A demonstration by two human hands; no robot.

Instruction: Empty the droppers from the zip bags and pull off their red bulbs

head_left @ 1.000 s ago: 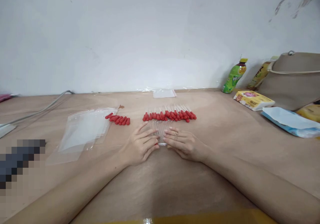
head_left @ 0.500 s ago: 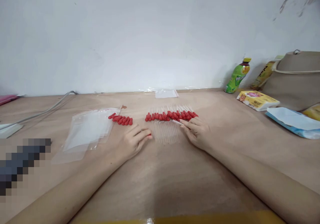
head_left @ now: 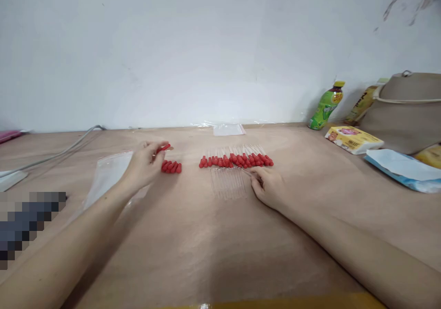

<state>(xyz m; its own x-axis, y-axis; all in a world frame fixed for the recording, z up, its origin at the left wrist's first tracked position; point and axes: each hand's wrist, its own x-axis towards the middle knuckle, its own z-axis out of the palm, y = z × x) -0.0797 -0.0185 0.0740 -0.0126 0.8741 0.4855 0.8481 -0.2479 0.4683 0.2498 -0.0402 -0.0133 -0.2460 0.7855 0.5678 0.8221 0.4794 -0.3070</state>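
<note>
My left hand (head_left: 146, 162) is pinched on a red rubber dropper bulb (head_left: 164, 148), over the near right part of the plastic bags. Just below its fingers lies a short row of loose red bulbs (head_left: 171, 166). My right hand (head_left: 267, 182) rests on the table with finger and thumb closed on a thin clear tube (head_left: 247, 172), which points left. Beside that hand, several clear tubes (head_left: 228, 183) lie side by side. Behind them runs a row of droppers (head_left: 237, 160), red bulbs toward me and clear stems pointing away.
Flat clear zip bags (head_left: 108, 176) lie at left, partly under my left arm. Another small bag (head_left: 228, 130) is by the wall. On the right stand a green bottle (head_left: 326, 106), a yellow tissue pack (head_left: 354, 139), a blue-white packet (head_left: 406, 169) and a beige bag (head_left: 406, 116). A grey cable (head_left: 65, 152) crosses the left.
My left hand has moved left and away from me, from beside the clear tubes to the loose red bulbs. My right hand has shifted slightly, still with a tube.
</note>
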